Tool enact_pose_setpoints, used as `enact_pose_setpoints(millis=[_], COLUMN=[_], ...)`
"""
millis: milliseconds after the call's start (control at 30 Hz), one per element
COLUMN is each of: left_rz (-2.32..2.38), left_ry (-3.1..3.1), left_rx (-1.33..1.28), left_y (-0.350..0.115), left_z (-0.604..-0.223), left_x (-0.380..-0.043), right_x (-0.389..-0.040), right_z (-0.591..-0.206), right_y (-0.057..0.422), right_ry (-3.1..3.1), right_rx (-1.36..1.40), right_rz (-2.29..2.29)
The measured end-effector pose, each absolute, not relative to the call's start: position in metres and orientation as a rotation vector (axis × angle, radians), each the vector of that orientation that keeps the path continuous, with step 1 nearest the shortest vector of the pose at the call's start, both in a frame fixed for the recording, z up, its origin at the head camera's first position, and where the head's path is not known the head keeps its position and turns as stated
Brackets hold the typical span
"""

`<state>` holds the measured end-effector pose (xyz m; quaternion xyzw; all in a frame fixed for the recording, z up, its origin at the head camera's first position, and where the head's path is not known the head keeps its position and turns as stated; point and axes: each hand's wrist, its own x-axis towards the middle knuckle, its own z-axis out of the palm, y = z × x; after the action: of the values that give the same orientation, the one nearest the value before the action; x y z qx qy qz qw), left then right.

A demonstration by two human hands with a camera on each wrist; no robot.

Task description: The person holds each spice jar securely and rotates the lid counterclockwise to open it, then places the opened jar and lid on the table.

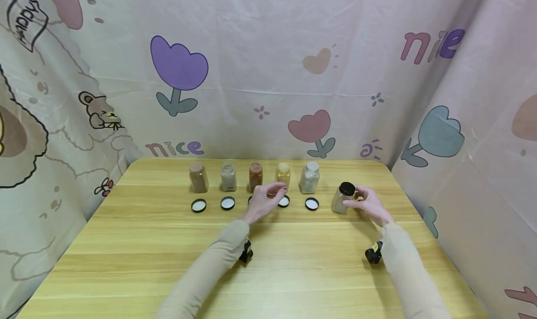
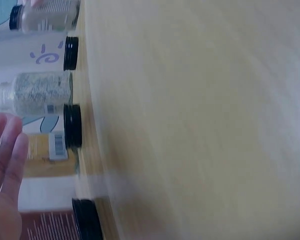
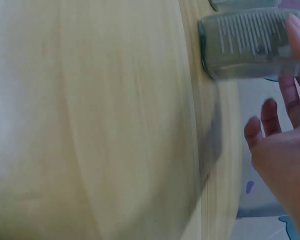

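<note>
At the right end of a row of spice jars, my right hand [image 1: 369, 205] holds a clear jar with a black lid [image 1: 347, 188] between thumb and fingers. Pale contents and white label lines show on this jar [image 3: 245, 42] in the right wrist view; it leans slightly, and whether its base touches the table I cannot tell. My left hand [image 1: 263, 202] hovers, holding nothing, in front of the uncapped yellow jar [image 1: 283, 169] and partly over the lids there. In the left wrist view its fingers [image 2: 15, 160] are loosely extended beside that jar.
Other uncapped jars stand along the back: brown [image 1: 198, 179], pale [image 1: 228, 178], red [image 1: 255, 175] and white-flecked [image 1: 309, 179]. Black lids lie before them, among them the left one [image 1: 199, 205] and the right one [image 1: 312, 204]. A printed curtain [image 1: 251, 67] hangs behind the wooden table [image 1: 310, 272].
</note>
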<state>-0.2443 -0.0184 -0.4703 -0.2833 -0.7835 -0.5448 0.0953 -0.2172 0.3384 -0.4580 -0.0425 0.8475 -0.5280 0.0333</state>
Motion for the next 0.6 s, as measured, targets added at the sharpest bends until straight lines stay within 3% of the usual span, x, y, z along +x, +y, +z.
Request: enact_pose_setpoints(millis=[600], left_rz=[-1.665], left_ry=[-2.379], left_rx=[-0.831], left_y=[-0.052], left_z=[-0.467], left_x=[-0.246], right_x=[-0.206], right_z=[-0.461], right_y=[0.312], right_ry=[2.346], right_rx=[-0.455], right_rz=[-1.633])
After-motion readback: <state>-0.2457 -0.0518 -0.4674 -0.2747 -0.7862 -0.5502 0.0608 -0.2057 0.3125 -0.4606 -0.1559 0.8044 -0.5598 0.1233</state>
